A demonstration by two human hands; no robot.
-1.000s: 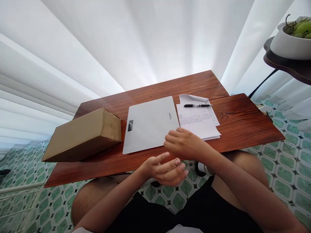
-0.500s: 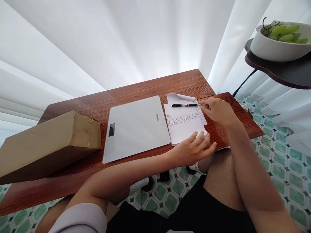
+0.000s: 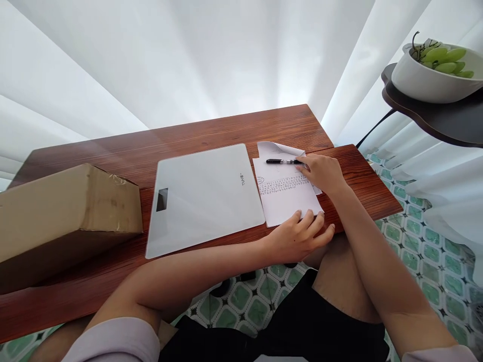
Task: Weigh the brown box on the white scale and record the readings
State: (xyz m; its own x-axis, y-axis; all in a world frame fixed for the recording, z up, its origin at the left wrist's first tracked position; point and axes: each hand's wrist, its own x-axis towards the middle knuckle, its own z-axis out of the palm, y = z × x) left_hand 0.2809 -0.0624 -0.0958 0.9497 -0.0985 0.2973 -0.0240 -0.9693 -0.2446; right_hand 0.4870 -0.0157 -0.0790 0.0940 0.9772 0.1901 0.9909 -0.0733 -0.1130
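My right hand (image 3: 320, 173) reaches over the white sheets of paper (image 3: 283, 198) and pinches the right end of a black pen (image 3: 281, 161), which lies flat across the top of the sheets. My left hand (image 3: 302, 235) rests with fingers spread on the near edge of the paper, at the front edge of the wooden table (image 3: 196, 133). The top sheet carries rows of small writing, and a corner of a lower sheet curls up behind the pen.
A flat white scale (image 3: 204, 196) lies left of the paper. A brown cardboard box (image 3: 64, 216) sits at the table's left end. At the right, a white bowl of green grapes (image 3: 433, 75) stands on a dark shelf (image 3: 445, 120). White curtains hang behind.
My right hand moved from the scale's near edge to the pen and closed on its end. My left hand came up from below the table onto the paper's near edge.
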